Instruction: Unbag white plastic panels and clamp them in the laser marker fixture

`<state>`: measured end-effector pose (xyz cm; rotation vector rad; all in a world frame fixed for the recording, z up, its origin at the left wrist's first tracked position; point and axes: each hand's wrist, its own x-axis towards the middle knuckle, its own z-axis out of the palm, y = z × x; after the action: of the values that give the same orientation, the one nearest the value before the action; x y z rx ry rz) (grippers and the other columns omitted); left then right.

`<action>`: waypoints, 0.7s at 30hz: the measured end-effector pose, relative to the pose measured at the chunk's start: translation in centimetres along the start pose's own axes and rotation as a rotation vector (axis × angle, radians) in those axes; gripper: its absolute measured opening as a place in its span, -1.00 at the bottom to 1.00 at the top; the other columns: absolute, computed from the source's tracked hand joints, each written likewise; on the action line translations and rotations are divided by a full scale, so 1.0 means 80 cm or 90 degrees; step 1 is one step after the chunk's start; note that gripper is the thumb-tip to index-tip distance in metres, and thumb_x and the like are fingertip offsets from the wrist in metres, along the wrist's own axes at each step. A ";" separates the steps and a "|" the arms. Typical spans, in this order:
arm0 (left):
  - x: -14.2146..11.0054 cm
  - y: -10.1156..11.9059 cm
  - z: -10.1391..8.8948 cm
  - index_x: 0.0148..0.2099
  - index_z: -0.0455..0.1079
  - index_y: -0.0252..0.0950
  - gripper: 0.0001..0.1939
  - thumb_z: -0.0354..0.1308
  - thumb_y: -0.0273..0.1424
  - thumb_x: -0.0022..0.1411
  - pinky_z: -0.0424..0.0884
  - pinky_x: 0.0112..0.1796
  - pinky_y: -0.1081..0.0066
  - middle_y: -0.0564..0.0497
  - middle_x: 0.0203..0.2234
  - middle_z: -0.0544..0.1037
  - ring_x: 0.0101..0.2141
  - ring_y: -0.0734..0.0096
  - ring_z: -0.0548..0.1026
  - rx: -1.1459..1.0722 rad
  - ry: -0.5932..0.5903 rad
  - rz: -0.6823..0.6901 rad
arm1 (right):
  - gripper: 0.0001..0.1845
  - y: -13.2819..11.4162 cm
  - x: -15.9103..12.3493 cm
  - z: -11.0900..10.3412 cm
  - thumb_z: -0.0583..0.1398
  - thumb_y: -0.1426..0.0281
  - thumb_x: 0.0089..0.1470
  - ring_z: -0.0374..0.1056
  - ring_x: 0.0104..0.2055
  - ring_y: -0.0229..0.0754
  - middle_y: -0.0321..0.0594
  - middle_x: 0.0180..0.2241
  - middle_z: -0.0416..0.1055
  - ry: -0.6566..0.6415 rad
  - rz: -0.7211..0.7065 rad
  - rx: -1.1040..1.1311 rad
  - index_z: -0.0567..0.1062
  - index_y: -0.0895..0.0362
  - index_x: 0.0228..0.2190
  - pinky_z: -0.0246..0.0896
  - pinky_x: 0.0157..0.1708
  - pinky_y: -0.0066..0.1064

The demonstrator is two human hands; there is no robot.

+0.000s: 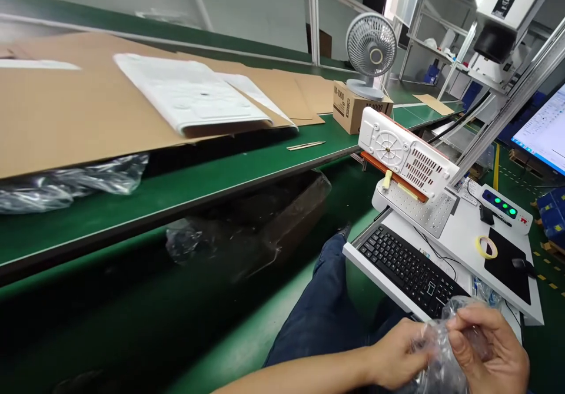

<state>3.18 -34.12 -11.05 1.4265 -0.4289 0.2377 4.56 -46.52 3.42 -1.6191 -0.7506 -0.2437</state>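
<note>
A crumpled clear plastic bag is bunched between my two hands, low at the right of the view. My left hand is closed on its left side, the fingertips somewhat blurred. With thumb and fingers my right hand pinches the bag's upper right part. Whether anything lies inside the bag I cannot make out. Just beyond the hands is a black keyboard. Above it, a white vented panel stands tilted in an orange holder on a perforated metal plate.
On the green bench lie cardboard sheets and a white molded cover. A fan stands on a cardboard box. Yellow tape and a mouse rest on the white workstation. A monitor is at right.
</note>
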 end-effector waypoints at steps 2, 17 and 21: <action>-0.001 0.019 -0.028 -0.27 0.45 -0.34 -0.55 0.22 -0.05 0.51 0.35 -0.28 0.48 0.06 -0.44 0.40 -0.40 0.48 0.32 -0.066 0.060 -0.014 | -0.73 0.023 0.004 -0.010 0.48 0.11 0.32 0.51 0.04 0.02 -0.13 -0.19 0.59 0.001 0.016 -0.042 0.68 0.01 -0.14 0.51 0.01 -0.26; -0.007 0.026 -0.051 0.26 0.40 -0.22 -0.58 0.16 -0.49 0.40 0.44 0.32 0.00 -0.29 0.17 0.63 0.24 -0.04 0.57 0.334 0.013 0.296 | -0.14 0.119 -0.059 0.030 0.65 -0.05 -0.12 0.51 0.19 0.30 0.00 0.05 0.63 0.060 0.427 0.182 0.64 0.08 0.12 0.52 0.18 0.01; -0.010 0.024 -0.052 -0.07 0.30 -0.20 -0.81 0.07 -0.56 0.32 0.60 0.03 0.20 -0.12 -0.20 0.65 -0.15 0.18 0.64 0.358 0.046 0.299 | -0.15 0.120 -0.052 0.040 0.67 0.04 -0.18 0.60 -0.03 0.24 -0.04 -0.10 0.67 0.181 0.478 0.200 0.66 0.14 0.09 0.60 -0.02 -0.03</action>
<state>2.26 -29.64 -10.02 1.8414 -0.6698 0.8395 6.20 -45.03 -7.27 -1.4169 0.0634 0.1789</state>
